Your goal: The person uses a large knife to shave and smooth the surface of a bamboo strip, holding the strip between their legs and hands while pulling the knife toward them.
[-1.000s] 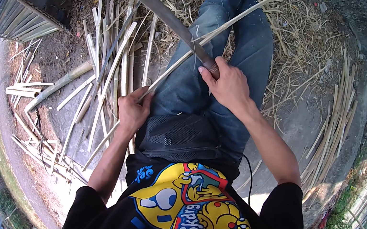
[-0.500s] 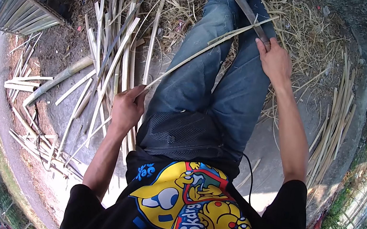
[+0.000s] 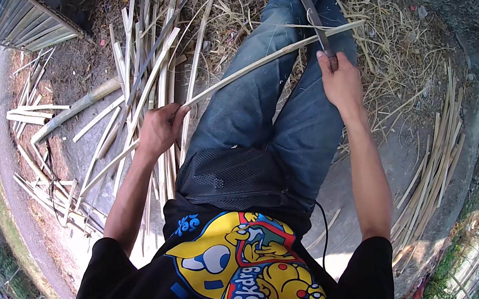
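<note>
My left hand (image 3: 160,130) is closed on the near end of a long pale bamboo strip (image 3: 253,67), which slants up to the right across my legs. In my right hand (image 3: 343,84) is the dark handle of a long-bladed knife (image 3: 305,1), its blade pointing away and up to the left. Blade and strip cross just ahead of my right fingers. A thin curl of shaving (image 3: 309,18) shows beside the blade. Under the strip are my outstretched legs in blue jeans (image 3: 242,96), with small slivers on the cloth.
Several split bamboo strips (image 3: 163,73) lie heaped left of my legs, with a thick bamboo pole (image 3: 78,110) among them. A bundle of thinner strips (image 3: 443,145) lies at right. Shavings (image 3: 397,43) litter the far ground. A bamboo slat panel (image 3: 27,19) stands far left.
My right hand and the knife have shifted slightly left and nearer. The strip now shows its broader pale face, and my left hand has moved a little left.
</note>
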The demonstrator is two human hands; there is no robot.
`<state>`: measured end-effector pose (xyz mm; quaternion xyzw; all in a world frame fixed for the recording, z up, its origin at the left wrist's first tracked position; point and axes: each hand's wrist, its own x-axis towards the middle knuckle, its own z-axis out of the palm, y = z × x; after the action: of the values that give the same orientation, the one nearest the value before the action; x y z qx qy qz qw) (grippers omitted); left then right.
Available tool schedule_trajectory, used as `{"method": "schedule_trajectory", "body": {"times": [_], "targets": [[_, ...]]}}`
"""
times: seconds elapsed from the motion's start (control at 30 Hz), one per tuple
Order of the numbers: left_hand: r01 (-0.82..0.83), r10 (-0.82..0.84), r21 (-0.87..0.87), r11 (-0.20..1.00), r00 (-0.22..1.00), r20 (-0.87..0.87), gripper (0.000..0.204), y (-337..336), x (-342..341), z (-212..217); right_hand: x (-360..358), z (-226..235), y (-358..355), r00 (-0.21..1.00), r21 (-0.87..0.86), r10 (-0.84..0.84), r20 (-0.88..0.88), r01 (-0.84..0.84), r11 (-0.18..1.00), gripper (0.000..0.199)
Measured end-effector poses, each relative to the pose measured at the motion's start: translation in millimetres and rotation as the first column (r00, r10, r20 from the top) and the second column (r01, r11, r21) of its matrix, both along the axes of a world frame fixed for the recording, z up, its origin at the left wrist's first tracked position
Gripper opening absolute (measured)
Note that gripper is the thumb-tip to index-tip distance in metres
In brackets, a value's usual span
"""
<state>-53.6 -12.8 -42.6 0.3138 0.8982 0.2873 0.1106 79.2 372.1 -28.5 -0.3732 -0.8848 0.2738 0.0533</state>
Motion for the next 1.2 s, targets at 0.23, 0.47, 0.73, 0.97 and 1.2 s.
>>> {"method": "schedule_trajectory", "body": {"times": [0.23, 0.47, 0.73, 0.97, 1.2], "targets": [[-0.036, 0.036, -0.004, 0.999, 0.999, 0.038, 0.039, 5.6, 9.5, -7.4, 2.1, 5.6, -78.2, 0.913, 0.023, 0.392, 0.111, -0.397, 0.917, 0.047], [-0.073, 0.078, -0.047, 0.996, 0.991, 0.112, 0.036, -22.0, 16.2, -14.8, -0.7, 8.2, -25.2, 0.937, 0.329, 0.298, 0.183, -0.344, 0.879, 0.049], [0.001, 0.001, -0.056, 0.998, 0.999, 0.041, 0.04, -25.8, 3.5, -19.2, -9.7, 18.6, 66.9, 0.966, 0.289, 0.095, 0.239, -0.164, 0.943, 0.056], [-0.046, 0.047, -0.087, 0.995, 0.999, 0.009, 0.04, -31.6, 18.3, -12.1, -21.7, 9.3, 37.4, 0.995, 0.117, 0.037, 0.095, -0.048, 0.992, 0.052], [0.001, -0.003, -0.047, 0.999, 1.0, -0.029, 0.04, -4.2, 16.4, -13.6, -14.2, 22.1, -61.1, 0.927, 0.049, 0.353, 0.126, -0.361, 0.931, 0.05]]}}
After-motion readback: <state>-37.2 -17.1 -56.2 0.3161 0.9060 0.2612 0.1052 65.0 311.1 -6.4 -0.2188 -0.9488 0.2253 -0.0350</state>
